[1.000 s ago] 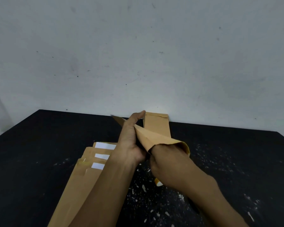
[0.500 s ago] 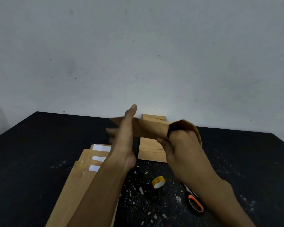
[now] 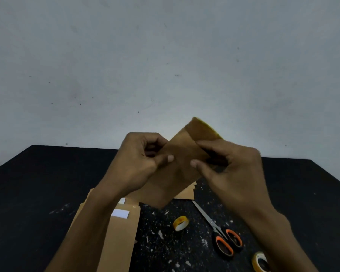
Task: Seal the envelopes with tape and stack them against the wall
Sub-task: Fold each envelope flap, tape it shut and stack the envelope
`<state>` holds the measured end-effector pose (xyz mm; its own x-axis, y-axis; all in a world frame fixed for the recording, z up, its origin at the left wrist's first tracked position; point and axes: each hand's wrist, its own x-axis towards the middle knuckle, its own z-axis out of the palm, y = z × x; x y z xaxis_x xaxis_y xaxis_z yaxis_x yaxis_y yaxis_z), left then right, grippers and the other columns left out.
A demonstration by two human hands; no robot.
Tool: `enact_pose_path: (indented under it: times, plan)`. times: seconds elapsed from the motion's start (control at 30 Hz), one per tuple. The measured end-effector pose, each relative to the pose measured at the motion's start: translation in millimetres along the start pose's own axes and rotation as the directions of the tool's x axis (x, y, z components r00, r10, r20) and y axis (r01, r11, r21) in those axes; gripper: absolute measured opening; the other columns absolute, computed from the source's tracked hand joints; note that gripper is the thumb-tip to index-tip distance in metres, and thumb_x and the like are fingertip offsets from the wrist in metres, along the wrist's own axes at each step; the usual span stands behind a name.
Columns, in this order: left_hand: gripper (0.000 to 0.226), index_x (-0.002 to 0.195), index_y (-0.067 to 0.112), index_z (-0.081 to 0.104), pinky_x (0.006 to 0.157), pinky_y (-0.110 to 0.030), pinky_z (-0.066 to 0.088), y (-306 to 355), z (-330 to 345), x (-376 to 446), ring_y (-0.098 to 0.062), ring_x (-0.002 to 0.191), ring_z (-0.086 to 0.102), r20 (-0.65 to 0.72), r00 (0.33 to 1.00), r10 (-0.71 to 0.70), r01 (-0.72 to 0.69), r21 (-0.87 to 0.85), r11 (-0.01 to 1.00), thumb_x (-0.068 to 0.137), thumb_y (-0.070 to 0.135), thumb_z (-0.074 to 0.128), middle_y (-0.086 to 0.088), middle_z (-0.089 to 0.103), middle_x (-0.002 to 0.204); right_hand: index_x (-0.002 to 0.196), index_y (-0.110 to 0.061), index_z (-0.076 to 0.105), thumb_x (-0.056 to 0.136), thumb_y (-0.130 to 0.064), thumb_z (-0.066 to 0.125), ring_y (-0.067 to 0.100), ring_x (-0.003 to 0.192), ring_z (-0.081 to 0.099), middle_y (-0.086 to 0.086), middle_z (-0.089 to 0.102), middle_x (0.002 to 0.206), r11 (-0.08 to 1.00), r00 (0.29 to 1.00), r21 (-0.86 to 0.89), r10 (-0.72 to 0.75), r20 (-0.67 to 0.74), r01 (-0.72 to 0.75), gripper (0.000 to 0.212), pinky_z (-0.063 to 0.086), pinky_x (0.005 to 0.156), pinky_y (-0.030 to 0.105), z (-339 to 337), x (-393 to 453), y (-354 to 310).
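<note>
Between both hands (image 3: 139, 160) (image 3: 230, 169), gripped: the envelope (image 3: 177, 173).

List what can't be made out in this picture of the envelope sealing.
- Stack by the wall: mostly hidden behind the held envelope, head view.
- Tape roll at lower right: partly covered by the right forearm.
- Held envelope's flap: motion-blurred.
- Unsealed envelopes: partly under the left forearm.

Plain workroom: black table (image 3: 47, 173), scuffed white wall (image 3: 165, 55).
</note>
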<state>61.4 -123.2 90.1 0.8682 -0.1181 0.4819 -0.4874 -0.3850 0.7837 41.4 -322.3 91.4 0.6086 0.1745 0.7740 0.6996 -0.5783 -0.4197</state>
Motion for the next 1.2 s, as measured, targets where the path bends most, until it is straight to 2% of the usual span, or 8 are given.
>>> enact_pose_path:
  times: [0.17, 0.27, 0.37, 0.43, 0.63, 0.8, 0.93, 1.2]
  plan:
    - [0.019, 0.090, 0.005, 0.073, 0.071, -0.028, 0.061, 12, -3, -8, -0.019, 0.080, 0.075, -0.007, 0.997, -0.078, 0.073, -0.287, 0.955, 0.073, 0.011, 0.077, -0.005, 0.077, 0.086, 0.102, -0.007, 0.074, 0.078, -0.005, 0.085, 0.014, 0.092, 0.069, 0.004, 0.071, 0.096, 0.998, 0.941, 0.032, -0.047, -0.336, 0.062, 0.026, 0.058, 0.077, 0.028, -12, -2, -1]
    - [0.028, 0.092, -0.003, 0.070, 0.064, -0.027, 0.060, 13, -4, -11, -0.023, 0.076, 0.075, 0.011, 0.988, -0.157, 0.145, -0.452, 0.880, 0.067, 0.008, 0.075, -0.013, 0.077, 0.085, 0.109, -0.017, 0.070, 0.076, -0.019, 0.087, 0.015, 0.103, 0.066, 0.003, 0.065, 0.107, 0.973, 0.883, 0.191, 0.203, -0.424, -0.132, 0.038, 0.057, 0.076, 0.025, -13, -3, -5]
    - [0.025, 0.091, -0.005, 0.066, 0.059, -0.024, 0.057, 9, -2, -19, -0.023, 0.074, 0.074, 0.101, 0.970, -0.220, 0.239, -0.546, 0.803, 0.068, 0.001, 0.073, -0.018, 0.075, 0.088, 0.114, -0.023, 0.068, 0.074, -0.029, 0.078, 0.012, 0.095, 0.072, 0.000, 0.073, 0.104, 0.694, 0.838, 0.582, 0.545, -0.039, -0.424, 0.042, 0.056, 0.069, 0.021, -18, -1, -5]
    - [0.027, 0.093, -0.006, 0.066, 0.060, -0.024, 0.057, 7, 2, -27, -0.024, 0.077, 0.074, 0.221, 0.943, -0.247, 0.329, -0.542, 0.773, 0.068, -0.002, 0.072, -0.020, 0.075, 0.092, 0.108, -0.016, 0.071, 0.081, -0.016, 0.071, 0.016, 0.085, 0.074, 0.006, 0.077, 0.095, 0.503, 0.802, 0.683, 0.558, 0.212, -0.530, 0.027, 0.056, 0.065, 0.021, -17, -6, -1]
    - [0.041, 0.123, 0.012, 0.060, 0.074, -0.043, 0.059, -11, 21, -44, -0.033, 0.095, 0.072, 0.354, 0.858, -0.373, 0.504, -0.433, 0.748, 0.083, 0.004, 0.069, -0.018, 0.074, 0.104, 0.108, -0.009, 0.070, 0.091, -0.001, 0.063, 0.030, 0.087, 0.074, 0.013, 0.077, 0.092, 0.470, 0.726, 0.572, 0.571, 0.384, -0.672, 0.020, 0.062, 0.069, 0.033, -6, -51, 18]
    - [0.011, 0.096, 0.007, 0.068, 0.053, -0.029, 0.051, -39, 40, -65, -0.019, 0.068, 0.065, 0.338, 0.825, -0.454, 0.546, -0.268, 0.794, 0.089, -0.001, 0.066, -0.022, 0.071, 0.087, 0.111, -0.013, 0.071, 0.090, 0.001, 0.065, 0.025, 0.081, 0.073, 0.018, 0.076, 0.090, 0.383, 0.608, 0.478, 0.588, 0.533, -0.790, 0.026, 0.059, 0.066, 0.029, 5, -92, 39]
    - [0.014, 0.081, 0.006, 0.070, 0.058, -0.030, 0.056, -64, 53, -83, -0.016, 0.068, 0.065, 0.303, 0.848, -0.436, 0.492, -0.142, 0.859, 0.084, -0.008, 0.070, -0.007, 0.070, 0.075, 0.102, -0.019, 0.078, 0.088, -0.001, 0.070, 0.024, 0.085, 0.074, 0.008, 0.078, 0.091, 0.511, 0.616, 0.348, 0.605, 0.504, -0.786, 0.024, 0.059, 0.074, 0.036, 16, -119, 54]
    - [0.036, 0.094, 0.020, 0.081, 0.076, -0.018, 0.054, -92, 57, -98, -0.007, 0.088, 0.069, 0.221, 0.966, -0.134, 0.123, 0.065, 0.990, 0.078, -0.003, 0.059, 0.011, 0.074, 0.089, 0.100, -0.019, 0.081, 0.080, 0.004, 0.077, 0.005, 0.084, 0.068, -0.014, 0.071, 0.090, 0.940, 0.910, 0.045, 0.315, 0.271, -0.339, 0.031, 0.053, 0.070, 0.017, 32, -146, 73]
